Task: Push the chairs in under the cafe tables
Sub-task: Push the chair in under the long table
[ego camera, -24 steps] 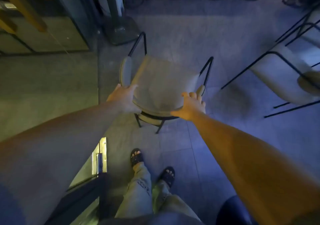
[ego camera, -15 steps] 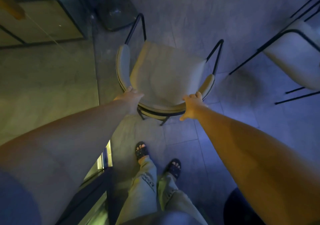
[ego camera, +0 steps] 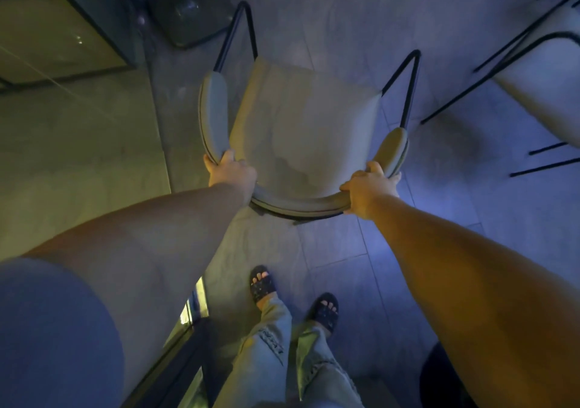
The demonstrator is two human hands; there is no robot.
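A pale cushioned chair (ego camera: 301,125) with a curved padded backrest and thin black metal legs stands on the tiled floor in front of me, its seat facing away. My left hand (ego camera: 230,170) grips the left bend of the backrest. My right hand (ego camera: 368,188) grips the right bend of the backrest. A dark square table base (ego camera: 188,15) sits on the floor just beyond the chair's front left leg; the tabletop itself is out of view.
A second pale chair (ego camera: 543,87) with black legs stands at the right. A glass partition with a dark frame (ego camera: 94,31) runs along the left. My sandalled feet (ego camera: 295,297) are on the tiles right behind the chair.
The chair has come nearer in view, both hands still gripping its backrest. The view has tilted down, so the round bases at the far wall are out of sight. My feet have stepped forward.
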